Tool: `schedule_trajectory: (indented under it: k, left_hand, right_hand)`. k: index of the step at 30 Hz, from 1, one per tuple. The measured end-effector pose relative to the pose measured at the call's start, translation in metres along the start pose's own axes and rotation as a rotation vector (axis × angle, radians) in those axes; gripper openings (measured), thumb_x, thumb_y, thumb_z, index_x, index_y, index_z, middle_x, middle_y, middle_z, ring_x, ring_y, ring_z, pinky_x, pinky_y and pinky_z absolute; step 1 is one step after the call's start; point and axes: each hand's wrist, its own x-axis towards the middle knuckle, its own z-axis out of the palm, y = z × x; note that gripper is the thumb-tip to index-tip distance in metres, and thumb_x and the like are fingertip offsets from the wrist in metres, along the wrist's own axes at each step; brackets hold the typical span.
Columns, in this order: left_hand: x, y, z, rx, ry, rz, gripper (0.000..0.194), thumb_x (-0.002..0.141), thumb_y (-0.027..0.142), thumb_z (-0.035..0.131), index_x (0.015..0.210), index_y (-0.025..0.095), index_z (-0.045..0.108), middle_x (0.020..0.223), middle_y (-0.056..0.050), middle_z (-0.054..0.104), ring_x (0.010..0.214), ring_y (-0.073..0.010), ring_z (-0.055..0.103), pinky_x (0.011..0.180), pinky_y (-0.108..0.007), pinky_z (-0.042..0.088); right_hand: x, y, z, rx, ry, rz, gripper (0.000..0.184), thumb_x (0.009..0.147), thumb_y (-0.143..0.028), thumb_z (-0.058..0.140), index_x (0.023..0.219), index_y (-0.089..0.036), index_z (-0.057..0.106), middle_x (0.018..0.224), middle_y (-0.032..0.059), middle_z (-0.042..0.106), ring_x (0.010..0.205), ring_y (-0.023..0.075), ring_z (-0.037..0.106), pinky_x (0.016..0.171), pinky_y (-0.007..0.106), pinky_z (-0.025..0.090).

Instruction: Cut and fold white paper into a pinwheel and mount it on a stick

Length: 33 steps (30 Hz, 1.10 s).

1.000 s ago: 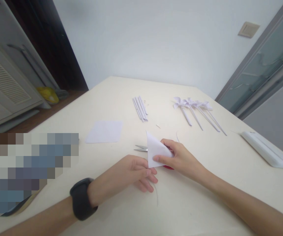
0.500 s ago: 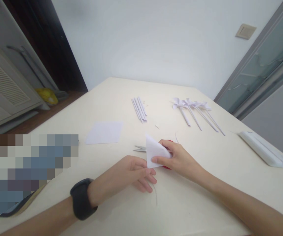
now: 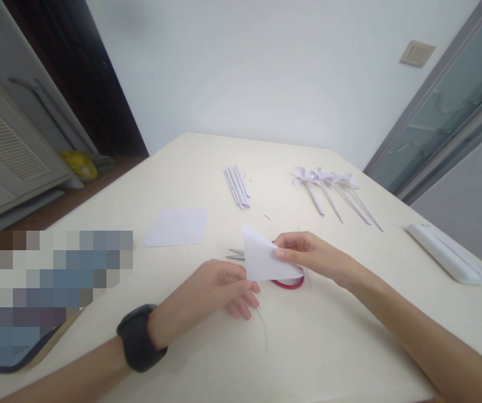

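head view: two bare hands are meeting over one cream desk (image 3: 329, 347), sharing one folded piece of paper (image 3: 261, 260). the right hand (image 3: 312, 254) is pinching its slanting upper right edge, thumb in front and fingers behind, its grip clamped on the paper. the left hand (image 3: 220, 285), with one black watch (image 3: 140, 337) circling the wrist, is reaching the lower left corner with its thumb; whether that grip is pressing together on the paper is not showing clearly, and its other fingers are spreading below.

the folded piece of paper is tilting over one pair of scissors (image 3: 290, 286) in the middle of the desk, hiding part of it; two blades are pointing left, slightly apart, while a red handle is curving out below.

one flat sheet (image 3: 177, 227) is lying to the left, well apart from the hands. beyond, a bundle of rolled paper tubes (image 3: 236, 187) is lying close together, four or five by count, too tightly packed to number surely. four paper pinwheels (image 3: 329, 177) are resting in a row at the far right, their four sticks slanting toward the near side. one pale packet (image 3: 450, 254) is lying by the right edge, and one switch (image 3: 417, 54) is showing on the wall.
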Motion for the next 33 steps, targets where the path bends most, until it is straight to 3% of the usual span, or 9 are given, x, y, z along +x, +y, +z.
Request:
schedule_trajectory:
  k: [12,18,25,33]
  left_hand:
    - [-0.003,0.002,0.001,0.077,0.018,0.009,0.022,0.079,0.03,0.051,0.079,0.014,0.066,0.069,-0.006,0.072,0.058,-0.0176,0.067,0.052,-0.024,0.049]
    - [-0.004,0.002,0.002,0.094,0.036,0.026,0.022,0.08,0.028,0.049,0.077,0.014,0.066,0.062,-0.005,0.071,0.053,-0.0169,0.065,0.05,-0.024,0.05]
    - [-0.004,0.004,0.001,0.092,0.056,0.021,0.021,0.079,0.024,0.049,0.075,0.014,0.067,0.056,-0.004,0.069,0.047,-0.0146,0.063,0.046,-0.022,0.047]
    - [0.0,0.002,-0.01,0.071,0.087,0.047,0.022,0.081,0.027,0.05,0.081,0.013,0.068,0.058,-0.004,0.069,0.047,-0.014,0.063,0.045,-0.021,0.046]
  right_hand:
    - [0.002,0.002,-0.002,0.08,0.089,-0.043,0.026,0.071,-0.04,0.064,0.077,-0.015,0.059,0.074,0.0022,0.058,0.065,0.0124,0.052,0.054,0.022,0.037]
    - [0.003,0.006,0.002,0.11,0.137,-0.056,0.026,0.072,-0.039,0.064,0.069,-0.016,0.053,0.064,-0.0014,0.052,0.057,0.0097,0.046,0.049,0.021,0.032]
    - [0.005,0.011,0.005,-0.006,0.202,-0.07,0.028,0.076,-0.04,0.058,0.065,-0.017,0.047,0.057,-0.0038,0.044,0.049,0.0083,0.038,0.043,0.02,0.026]
    - [0.004,0.005,0.001,-0.012,0.166,-0.062,0.025,0.078,-0.04,0.056,0.07,-0.016,0.053,0.063,-0.0021,0.047,0.056,0.0092,0.042,0.051,0.021,0.03]
